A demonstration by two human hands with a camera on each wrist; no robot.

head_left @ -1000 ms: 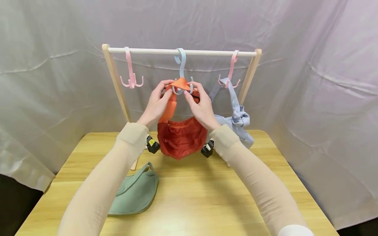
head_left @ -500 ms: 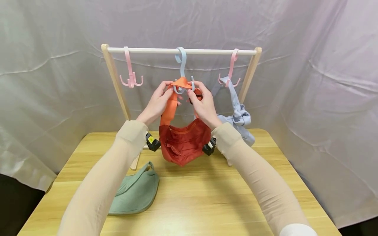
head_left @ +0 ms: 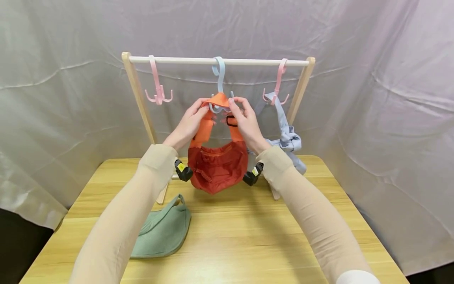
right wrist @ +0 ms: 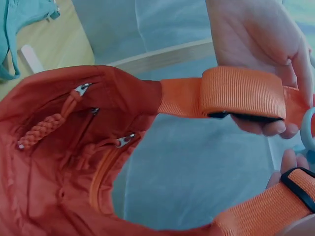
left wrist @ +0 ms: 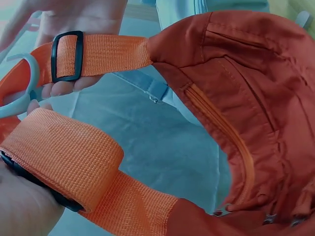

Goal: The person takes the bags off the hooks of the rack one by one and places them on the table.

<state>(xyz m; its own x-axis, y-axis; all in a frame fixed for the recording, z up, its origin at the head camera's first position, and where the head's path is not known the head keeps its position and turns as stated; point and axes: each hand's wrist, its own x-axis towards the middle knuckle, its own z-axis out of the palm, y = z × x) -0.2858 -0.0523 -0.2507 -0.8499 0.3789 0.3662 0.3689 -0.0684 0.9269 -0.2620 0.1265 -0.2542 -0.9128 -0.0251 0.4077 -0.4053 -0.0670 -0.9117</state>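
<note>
You're pinching the orange strap (head_left: 220, 100) with your left hand (head_left: 188, 125) and right hand (head_left: 249, 125), blue hook (head_left: 221, 79) between them. Right hand's now pinching higher; red bag (head_left: 218, 169), hanging below the grip, is shifting left. Strap's apparently lying over the hook; you're likely just seating it.

I can't read a single word, number or brand from where I'm standing. There's a small yellow label (head_left: 181, 167) on the black left wrist camera (head_left: 185, 174) and a paler sticker (head_left: 255, 171) on the black right wrist camera (head_left: 250, 179), but any print on either is too small to make out
</note>
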